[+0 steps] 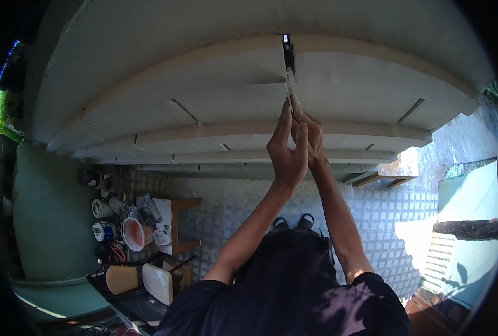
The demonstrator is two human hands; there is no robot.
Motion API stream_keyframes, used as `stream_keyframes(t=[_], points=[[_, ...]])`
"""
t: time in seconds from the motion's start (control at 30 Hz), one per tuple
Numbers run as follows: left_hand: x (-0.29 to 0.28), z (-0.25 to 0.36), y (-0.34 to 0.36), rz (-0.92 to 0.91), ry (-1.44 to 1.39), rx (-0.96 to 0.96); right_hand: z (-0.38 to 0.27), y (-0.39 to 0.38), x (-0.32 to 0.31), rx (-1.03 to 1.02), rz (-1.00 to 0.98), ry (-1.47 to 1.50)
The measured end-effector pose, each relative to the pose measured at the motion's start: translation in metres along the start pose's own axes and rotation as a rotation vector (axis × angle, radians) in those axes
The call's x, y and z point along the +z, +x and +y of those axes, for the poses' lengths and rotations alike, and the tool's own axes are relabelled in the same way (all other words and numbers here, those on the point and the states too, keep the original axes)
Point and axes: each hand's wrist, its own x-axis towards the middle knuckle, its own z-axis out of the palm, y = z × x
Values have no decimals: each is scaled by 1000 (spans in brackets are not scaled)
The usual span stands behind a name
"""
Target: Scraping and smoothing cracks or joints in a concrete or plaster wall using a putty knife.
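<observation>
Both arms reach up to a pale stepped panel structure (232, 98). My left hand (289, 154) and my right hand (311, 134) are pressed close together, fingers pointing away from me. Between their fingertips is a thin, pale, plaster-smeared strip (288, 84), whose exact kind I cannot make out. Its far end meets a narrow dark slot (288, 55) in the nearest step, where a bit of light shows through. Part of the right hand lies behind the left, and the strip's lower end is hidden by the fingers.
Shorter slots (185, 111) mark the other steps. Below left stand several buckets, one an orange-lined tub (135, 234), beside a small wooden table (167, 221). Chairs (157, 283) are at lower left. A wooden bench (384, 176) stands right, over patterned floor tiles (372, 224).
</observation>
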Motion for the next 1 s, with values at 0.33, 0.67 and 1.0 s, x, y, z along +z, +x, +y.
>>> stream_keyframes(t=[0.33, 0.67, 1.0], points=[[6, -5, 3, 56, 62, 119, 2, 4, -8, 34, -12, 28], [7, -11, -2, 95, 112, 171, 4, -3, -4, -17, -12, 3], [5, -9, 1, 80, 122, 175, -4, -2, 4, 133, 40, 6]])
